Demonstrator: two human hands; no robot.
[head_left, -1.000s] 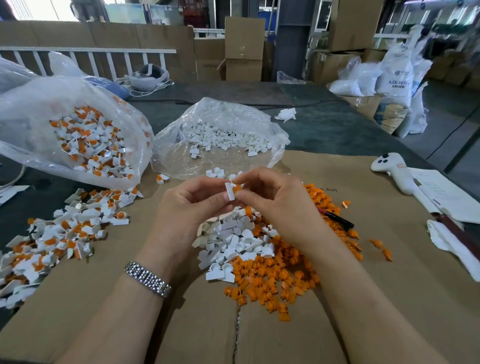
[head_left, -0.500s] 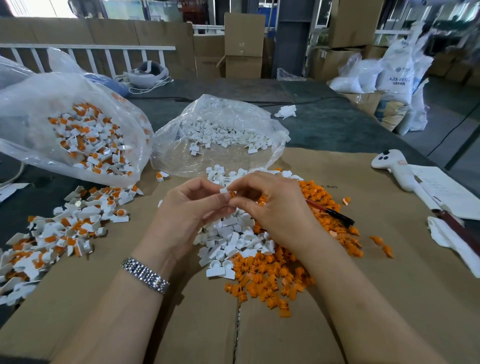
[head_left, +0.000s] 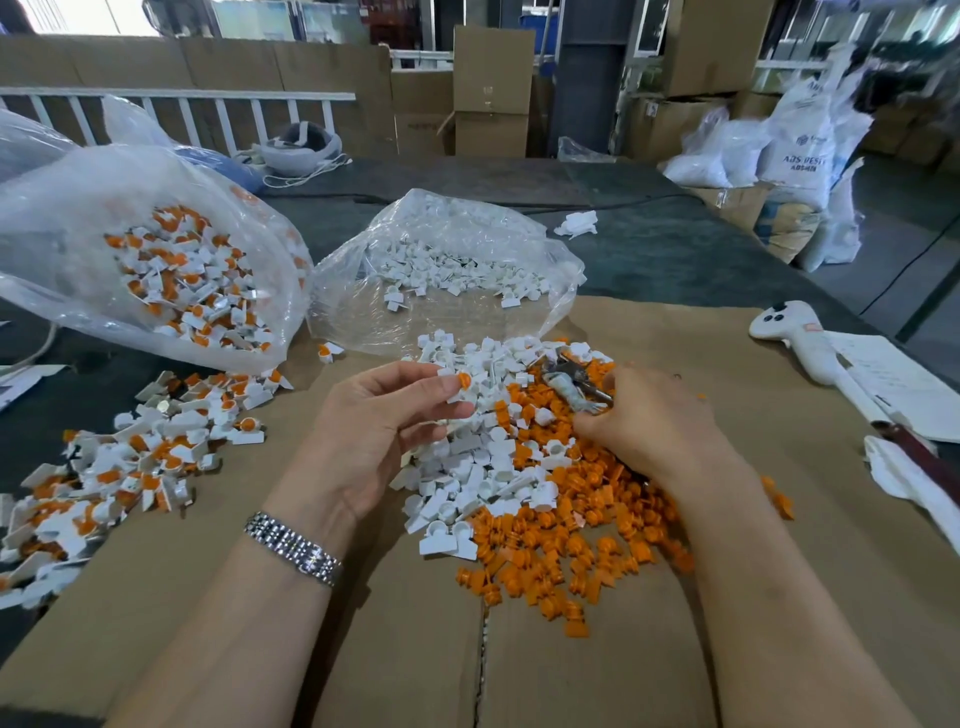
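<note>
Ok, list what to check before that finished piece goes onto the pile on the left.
1. Grip: the left hand pinches the white clip between thumb and fingers. Ok.
2. Orange plug in the clip: it shows at the top end, but whether it is fully seated, cannot tell.
3. Finished pile on the left: it lies spread out on the cardboard, nothing covering it. Ok.
4. Next part: the right hand has its fingers curled down into the loose parts beside a metal tool. What it holds, cannot tell.
5. Stock: loose white clips and loose orange plugs are heaped between the hands. Ok.
</note>
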